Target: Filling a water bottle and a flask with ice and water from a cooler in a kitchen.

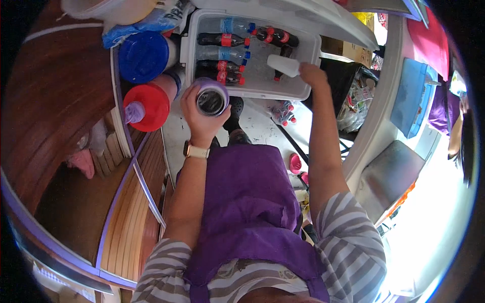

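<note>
My left hand (195, 113) is wrapped around a purple tumbler (227, 94), held mouth up in front of a white cooler (248, 92). The tumbler's inside looks dark; what it holds I cannot tell. In my right hand (313, 77) is a white plastic scoop (282, 65), raised over the cooler's right half. Beneath the scoop lies what looks like ice (257, 70), and a dark cola bottle (278, 75) is partly covered by it. Several cola bottles (223, 39) with red labels and clear bottles (223, 53) with blue caps lie along the cooler's left side.
The cooler's white lid (333, 19) stands raised at the back. Left of the cooler are a blue-lidded container (142, 57) and a red-lidded one (149, 102). Bottles in clear plastic (284, 113) sit on the floor, near a pink clog (295, 163). A bag of waste (356, 102) stands right.
</note>
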Available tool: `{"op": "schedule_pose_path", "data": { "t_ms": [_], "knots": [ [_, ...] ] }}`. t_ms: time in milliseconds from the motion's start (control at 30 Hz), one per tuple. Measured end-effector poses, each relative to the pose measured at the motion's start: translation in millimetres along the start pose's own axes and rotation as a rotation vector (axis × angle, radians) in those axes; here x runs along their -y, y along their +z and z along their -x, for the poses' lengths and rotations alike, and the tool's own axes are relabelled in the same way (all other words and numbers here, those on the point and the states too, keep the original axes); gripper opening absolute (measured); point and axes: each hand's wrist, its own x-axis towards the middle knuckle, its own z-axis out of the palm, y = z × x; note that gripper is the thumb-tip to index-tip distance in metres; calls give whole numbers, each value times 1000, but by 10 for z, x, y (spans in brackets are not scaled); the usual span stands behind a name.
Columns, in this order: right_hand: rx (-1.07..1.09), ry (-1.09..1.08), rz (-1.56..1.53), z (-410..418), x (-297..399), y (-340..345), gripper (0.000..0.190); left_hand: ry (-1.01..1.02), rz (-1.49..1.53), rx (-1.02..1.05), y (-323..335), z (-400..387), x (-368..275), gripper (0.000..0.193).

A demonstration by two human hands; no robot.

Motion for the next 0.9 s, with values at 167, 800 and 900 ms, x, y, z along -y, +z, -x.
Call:
{"op": "schedule_pose_path", "data": {
  "t_ms": [167,800,900],
  "knots": [
    [121,153,15,-696,310,1100,32,-46,-37,45,-218,179,106,85],
    [82,-353,124,-1669,-106,2440,29,-21,-302,241,-342,201,196,102],
    [180,-597,286,-1545,-35,2432,30,-31,-304,202,-382,252,257,98]
  ]
}}
